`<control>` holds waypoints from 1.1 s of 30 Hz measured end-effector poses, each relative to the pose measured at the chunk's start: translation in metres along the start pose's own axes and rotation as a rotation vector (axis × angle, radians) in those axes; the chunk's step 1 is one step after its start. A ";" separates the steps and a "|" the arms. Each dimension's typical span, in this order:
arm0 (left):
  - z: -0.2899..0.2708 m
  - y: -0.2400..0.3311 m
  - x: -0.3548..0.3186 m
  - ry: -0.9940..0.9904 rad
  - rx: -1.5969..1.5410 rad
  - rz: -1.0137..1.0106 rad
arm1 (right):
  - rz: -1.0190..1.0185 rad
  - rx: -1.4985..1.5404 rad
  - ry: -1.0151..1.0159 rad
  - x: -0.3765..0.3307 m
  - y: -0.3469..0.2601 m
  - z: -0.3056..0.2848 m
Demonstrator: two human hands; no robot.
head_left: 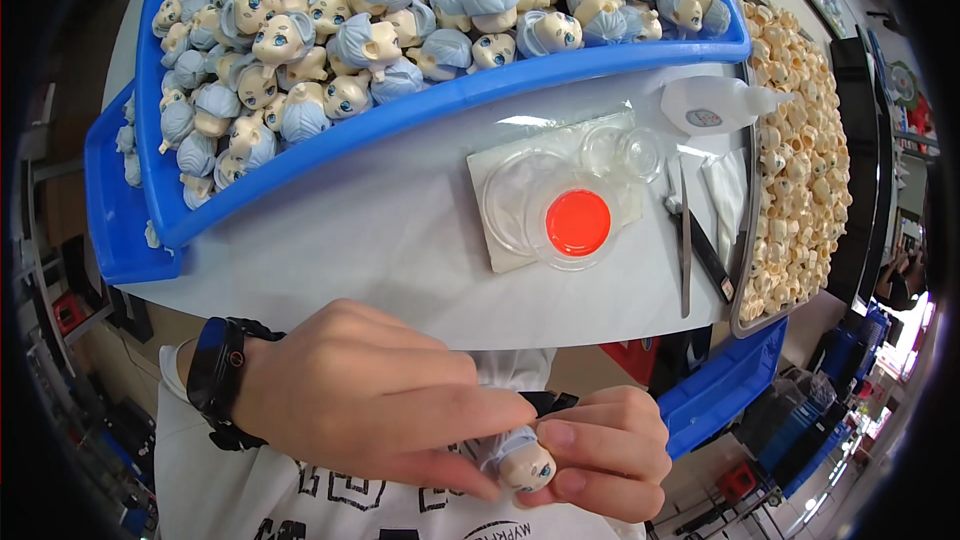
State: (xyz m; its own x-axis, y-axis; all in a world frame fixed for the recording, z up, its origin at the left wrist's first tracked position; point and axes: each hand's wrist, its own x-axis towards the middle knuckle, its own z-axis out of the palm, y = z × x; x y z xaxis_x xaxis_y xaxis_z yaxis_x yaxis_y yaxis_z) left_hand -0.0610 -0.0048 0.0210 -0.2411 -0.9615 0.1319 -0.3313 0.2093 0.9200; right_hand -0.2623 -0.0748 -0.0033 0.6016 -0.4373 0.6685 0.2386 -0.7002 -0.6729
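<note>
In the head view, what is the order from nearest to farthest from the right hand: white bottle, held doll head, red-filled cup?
1. Held doll head: touching the right hand, on its left.
2. Red-filled cup: ahead.
3. White bottle: farther ahead, rightward.

The white worktop (330, 255) carries a large blue bin (450, 105) along its far side, a pale square pad (500, 258) near its middle, then a squeeze bottle (705, 105), slim metal tool (685, 250), black-handled tool (708, 250), white tissue (727, 185) and rimmed metal tray (741, 300) rightward.
</note>
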 end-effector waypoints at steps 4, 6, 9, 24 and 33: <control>-0.027 0.009 0.001 -0.127 0.181 -0.005 | -0.035 0.055 0.224 -0.014 0.004 0.004; -0.059 0.026 -0.008 -0.083 0.325 -0.088 | 0.091 0.123 0.320 -0.023 -0.001 0.002; -0.092 0.046 -0.023 0.268 0.634 -0.292 | 0.103 0.342 0.387 -0.008 -0.007 0.003; -0.033 -0.012 -0.007 -0.003 0.502 0.170 | 0.277 0.827 0.353 0.056 -0.058 -0.011; -0.048 -0.003 0.004 -0.019 0.310 -0.009 | 0.214 0.006 0.400 0.032 0.005 -0.005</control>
State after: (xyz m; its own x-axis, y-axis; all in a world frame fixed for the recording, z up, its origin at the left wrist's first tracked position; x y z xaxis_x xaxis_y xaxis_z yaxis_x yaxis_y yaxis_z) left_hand -0.0174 -0.0179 0.0363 -0.2530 -0.9607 0.1144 -0.5951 0.2478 0.7645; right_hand -0.2454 -0.0948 0.0158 0.2958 -0.7566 0.5832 0.1460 -0.5675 -0.8103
